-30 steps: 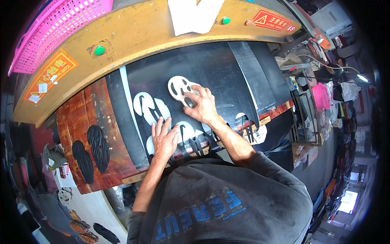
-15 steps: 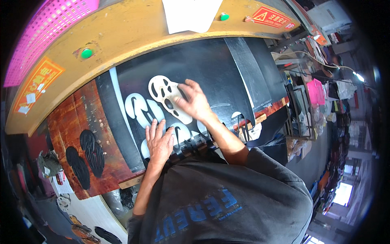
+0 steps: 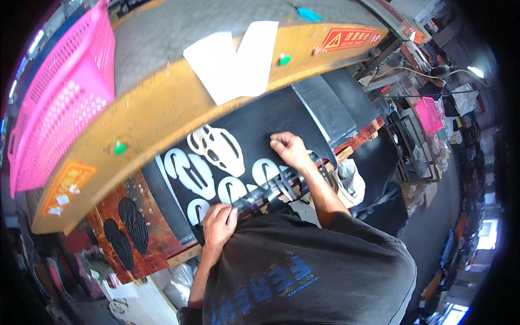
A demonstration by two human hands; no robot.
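Note:
A cream, sole-shaped cutting die (image 3: 239, 164) with several slots lies on a black sheet (image 3: 259, 120) spread over the table. Left of it and nearer me, pale cut-out openings (image 3: 230, 189) of similar shape run along the sheet. My left hand (image 3: 219, 223) is at the sheet's near edge, fingers bent over that edge; its fingertips are partly hidden. To the right of the die, my right hand (image 3: 291, 150) is closed in a loose fist above the sheet, with nothing showing in it. Thin black strips (image 3: 284, 186) hang at the near edge below my right wrist.
A yellow machine beam (image 3: 162, 86) with green buttons (image 3: 120, 147) crosses behind the sheet, with white paper (image 3: 215, 65) on it. A pink basket (image 3: 70, 103) stands far left. Two black slotted sole-shaped pieces (image 3: 135, 226) lie on the reddish board (image 3: 162, 230). A rack (image 3: 411, 146) stands right.
My right hand has come off the die, moved right and closed. My left hand has drawn back from the cut-outs to the near edge, its fingers now bent. The view has shifted.

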